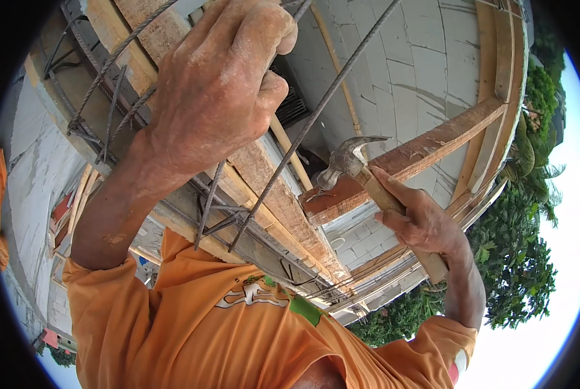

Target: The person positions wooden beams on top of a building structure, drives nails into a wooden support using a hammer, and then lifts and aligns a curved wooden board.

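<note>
In my right hand [419, 223] is a claw hammer [351, 159] with a wooden handle, my fingers wrapped round its middle. The hammer's steel head lies over the near end of a reddish-brown timber [426, 146], its claw pointing away to the right. Something thin, perhaps a nail, shows by the striking face, too small to make out. Closed in a fist, my left hand [215, 78] is raised at the upper left. A ribbed rebar [211, 202] runs up behind it and seems to come out above, so the fingers appear to grip it. Another rebar [322, 107] slants past alongside.
Long boards [270, 201] run diagonally beside a rebar cage [108, 110] with bent stirrups. A grey block wall [400, 71] stands beyond, with a timber frame [497, 117] at its right. Trees [510, 259] and sky lie to the right. Orange cloth [1, 207] shows at far left.
</note>
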A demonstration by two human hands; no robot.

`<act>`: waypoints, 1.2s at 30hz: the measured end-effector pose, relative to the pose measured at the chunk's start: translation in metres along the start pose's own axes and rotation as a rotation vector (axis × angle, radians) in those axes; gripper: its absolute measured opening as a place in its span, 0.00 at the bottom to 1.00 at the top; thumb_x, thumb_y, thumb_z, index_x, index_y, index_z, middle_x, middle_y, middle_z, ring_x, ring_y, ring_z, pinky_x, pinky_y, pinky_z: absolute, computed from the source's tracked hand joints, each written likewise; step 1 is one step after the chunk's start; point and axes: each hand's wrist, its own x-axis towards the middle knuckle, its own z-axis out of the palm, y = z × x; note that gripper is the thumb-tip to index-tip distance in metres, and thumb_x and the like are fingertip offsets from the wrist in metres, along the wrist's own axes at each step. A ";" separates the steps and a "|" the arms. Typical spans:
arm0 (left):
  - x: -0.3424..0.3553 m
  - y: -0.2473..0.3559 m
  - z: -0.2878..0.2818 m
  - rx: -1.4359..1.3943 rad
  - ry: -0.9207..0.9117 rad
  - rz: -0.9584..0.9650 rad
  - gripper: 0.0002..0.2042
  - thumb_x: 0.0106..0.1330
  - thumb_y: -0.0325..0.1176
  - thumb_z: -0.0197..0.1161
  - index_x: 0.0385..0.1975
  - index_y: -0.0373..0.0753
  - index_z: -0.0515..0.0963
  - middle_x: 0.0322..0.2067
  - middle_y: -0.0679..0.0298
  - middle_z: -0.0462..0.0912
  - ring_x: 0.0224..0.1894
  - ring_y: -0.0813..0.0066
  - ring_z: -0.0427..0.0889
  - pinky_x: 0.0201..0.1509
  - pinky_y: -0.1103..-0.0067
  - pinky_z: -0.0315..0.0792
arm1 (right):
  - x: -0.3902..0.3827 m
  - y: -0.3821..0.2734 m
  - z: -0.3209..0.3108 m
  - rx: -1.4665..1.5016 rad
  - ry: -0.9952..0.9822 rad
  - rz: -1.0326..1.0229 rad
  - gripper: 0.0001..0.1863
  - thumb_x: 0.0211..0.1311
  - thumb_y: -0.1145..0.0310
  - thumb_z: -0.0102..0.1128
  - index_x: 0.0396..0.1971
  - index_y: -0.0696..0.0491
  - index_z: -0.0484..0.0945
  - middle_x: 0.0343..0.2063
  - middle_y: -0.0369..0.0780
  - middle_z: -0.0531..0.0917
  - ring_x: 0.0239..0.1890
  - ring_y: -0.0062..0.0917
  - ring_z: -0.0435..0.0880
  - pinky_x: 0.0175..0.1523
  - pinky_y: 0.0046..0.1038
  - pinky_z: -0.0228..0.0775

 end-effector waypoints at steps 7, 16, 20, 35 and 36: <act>-0.002 -0.011 -0.006 0.095 0.091 0.247 0.18 0.47 0.16 0.59 0.40 0.32 0.69 0.37 0.45 0.74 0.37 0.51 0.79 0.39 0.63 0.77 | -0.010 -0.033 -0.067 0.162 0.847 -0.125 0.36 0.62 0.64 0.56 0.71 0.59 0.65 0.21 0.35 0.79 0.16 0.15 0.74 0.19 0.21 0.68; 0.003 -0.008 -0.003 0.105 0.068 0.226 0.21 0.46 0.14 0.67 0.39 0.38 0.70 0.41 0.57 0.77 0.49 0.55 0.81 0.51 0.66 0.76 | -0.008 -0.018 -0.017 0.112 0.087 0.037 0.38 0.60 0.66 0.60 0.73 0.54 0.64 0.23 0.37 0.82 0.20 0.22 0.80 0.34 0.26 0.76; -0.008 -0.012 -0.008 0.105 0.037 0.115 0.21 0.46 0.14 0.67 0.39 0.39 0.70 0.40 0.57 0.77 0.44 0.56 0.81 0.48 0.66 0.76 | -0.006 -0.038 -0.065 0.191 0.792 -0.087 0.34 0.66 0.65 0.57 0.71 0.59 0.64 0.18 0.33 0.75 0.16 0.14 0.75 0.20 0.19 0.69; -0.006 -0.012 -0.006 0.105 0.060 0.176 0.20 0.46 0.14 0.67 0.38 0.39 0.70 0.49 0.54 0.79 0.44 0.58 0.81 0.48 0.66 0.76 | -0.005 -0.032 -0.068 0.300 1.026 -0.130 0.36 0.64 0.63 0.59 0.71 0.59 0.64 0.19 0.35 0.78 0.13 0.15 0.74 0.18 0.20 0.66; -0.007 -0.013 -0.006 0.099 0.048 0.151 0.20 0.46 0.14 0.67 0.38 0.38 0.70 0.47 0.55 0.79 0.43 0.58 0.81 0.48 0.67 0.76 | 0.000 -0.034 -0.063 0.342 1.138 -0.131 0.37 0.65 0.63 0.58 0.72 0.59 0.62 0.18 0.34 0.76 0.13 0.15 0.74 0.18 0.18 0.67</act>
